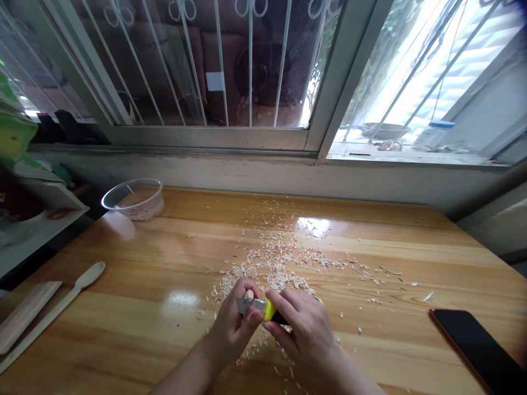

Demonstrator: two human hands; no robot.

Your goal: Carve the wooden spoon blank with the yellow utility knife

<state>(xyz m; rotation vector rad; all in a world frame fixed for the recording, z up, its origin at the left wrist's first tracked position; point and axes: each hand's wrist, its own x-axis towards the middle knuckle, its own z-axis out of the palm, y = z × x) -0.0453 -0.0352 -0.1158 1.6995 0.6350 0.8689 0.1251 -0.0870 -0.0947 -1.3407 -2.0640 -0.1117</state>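
Note:
My left hand (235, 321) is closed around a small pale piece of wood (248, 295), whose rounded end shows above the fingers; the rest of it is hidden in the hand. In my right hand (307, 323) is a yellow and black utility knife (270, 310). Its metal blade (246, 305) points left and lies across the wood, close to my left thumb. Pale wood shavings (274, 263) are scattered on the table under and beyond both hands.
On the wooden table (164, 340), a carved wooden spoon (61, 304) and a flat wood strip (27, 315) lie at left. A clear plastic bowl (142, 206) stands at back left. A phone (477, 348) lies at right. A barred window (214, 140) rises behind.

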